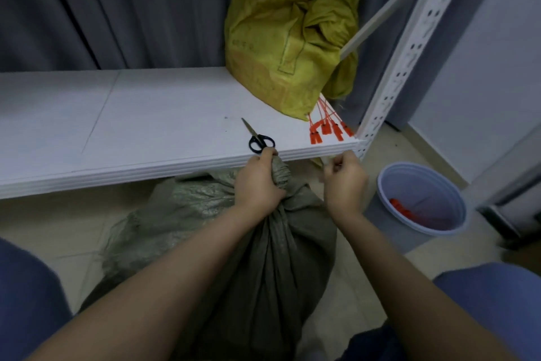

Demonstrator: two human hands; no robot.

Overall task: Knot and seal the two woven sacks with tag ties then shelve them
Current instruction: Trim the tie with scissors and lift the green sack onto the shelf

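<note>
Nearest, a dull grey-green woven sack (263, 258) stands on the tiled floor between the person's blue-clad knees, its mouth gathered into a twisted neck. The left hand (257, 182) is clamped around that neck just below the front edge of the white shelf board (146, 126). The right hand (345, 182) sits beside it, apart from the sack, with its fingers curled; I cannot tell whether they pinch anything. To the right, on the floor, is a pale blue plastic bucket (380, 185) with orange pieces (404, 210) lying in its bottom. On the shelf, close to the front edge and just above the left hand, lie black-handled scissors (259, 139), blades pointing toward the back. At the shelf's front right corner lies a bunch of orange plastic tag ties (328, 128), their tails running under a yellow woven sack (281, 38) that stands toward the back right corner against the white perforated metal post (409, 53). A grey curtain (117, 9) hangs behind.
</note>
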